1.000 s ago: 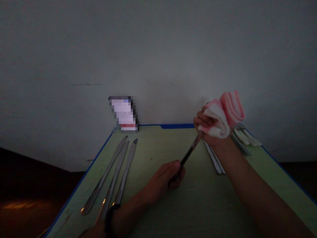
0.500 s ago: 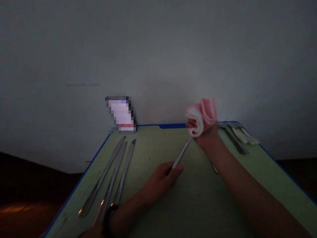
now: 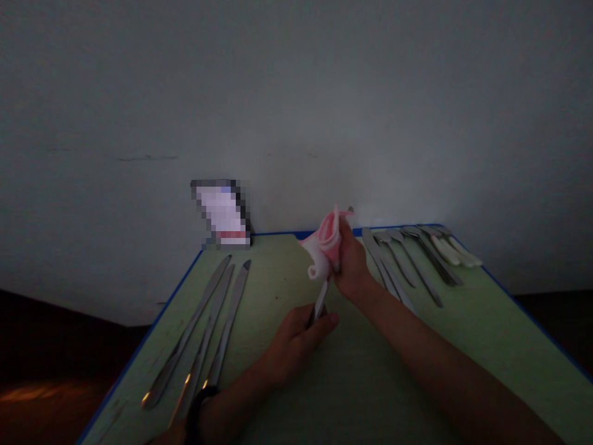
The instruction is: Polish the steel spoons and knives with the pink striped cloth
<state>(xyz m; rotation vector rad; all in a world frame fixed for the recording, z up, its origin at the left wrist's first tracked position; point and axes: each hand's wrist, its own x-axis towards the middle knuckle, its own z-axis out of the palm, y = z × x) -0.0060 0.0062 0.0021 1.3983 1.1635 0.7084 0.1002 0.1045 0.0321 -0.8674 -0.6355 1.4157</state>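
Note:
My left hand (image 3: 296, 337) is closed round the handle of a metal knife (image 3: 320, 304) and holds it up over the green table (image 3: 370, 383). My right hand (image 3: 351, 262) grips a pink and white cloth (image 3: 325, 242) that is wrapped round the knife's upper part; the blade tip pokes out above the cloth. The room is dim.
Three knives (image 3: 208, 327) lie side by side at the table's left. Several pieces of cutlery (image 3: 412, 259) lie in a row at the back right. A blurred-out object (image 3: 221, 213) leans against the wall at the back edge. The table has a blue rim.
My right hand with the cloth has moved left and down along the knife. The knife has tipped from slanted to nearly upright. More of the cutlery on the right now shows.

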